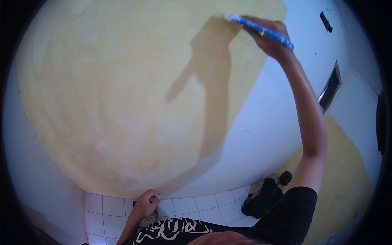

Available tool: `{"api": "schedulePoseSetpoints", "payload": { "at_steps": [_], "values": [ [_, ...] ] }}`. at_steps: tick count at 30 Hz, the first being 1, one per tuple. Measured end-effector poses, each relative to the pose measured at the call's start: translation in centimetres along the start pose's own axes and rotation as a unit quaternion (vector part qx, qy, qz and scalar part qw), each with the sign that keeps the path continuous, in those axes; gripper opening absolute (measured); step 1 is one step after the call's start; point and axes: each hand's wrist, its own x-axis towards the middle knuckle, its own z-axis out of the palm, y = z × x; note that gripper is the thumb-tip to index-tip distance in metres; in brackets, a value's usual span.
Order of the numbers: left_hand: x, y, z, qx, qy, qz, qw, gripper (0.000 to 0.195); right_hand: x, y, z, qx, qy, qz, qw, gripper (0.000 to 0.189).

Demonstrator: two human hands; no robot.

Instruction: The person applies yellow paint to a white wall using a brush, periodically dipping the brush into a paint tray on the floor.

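My right hand [272, 36] is raised high and grips the blue, paint-spattered handle of a paintbrush [277, 37]. The brush's pale tip meets the wall [137, 76], inside a large area of yellowish paint with streaky, uneven coverage. Beyond a slanting edge on the right, the wall surface is bluish white. A shadow of my arm and brush falls across the paint. Low in the view, my left hand [147, 203] hovers near the foot of the wall with loosely bent fingers, thumb apart, and no object visible in it. A dark, patterned item [149, 221] shows behind it, partly hidden.
White tiles [185, 208] cover the floor along the wall. To the lower right is what looks like another person [265, 199] in dark clothing, beside a second yellow-painted area [340, 180]. A dark framed opening [330, 87] and a small black fixture [326, 22] are on the right.
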Motion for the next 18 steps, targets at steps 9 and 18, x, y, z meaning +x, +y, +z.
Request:
{"api": "schedulePoseSetpoints", "payload": {
  "at_steps": [9,18],
  "values": [
    [0.0,0.2,0.3,0.007,-0.001,0.008,1.0,0.027,-5.8,-3.3,6.4,0.05,-0.081,-0.009,0.995,0.04],
    [0.1,-0.1,0.3,-0.005,0.006,-0.008,1.0,0.026,-4.4,-2.9,4.5,0.018,0.038,-0.01,0.999,0.035]
  ]
}}
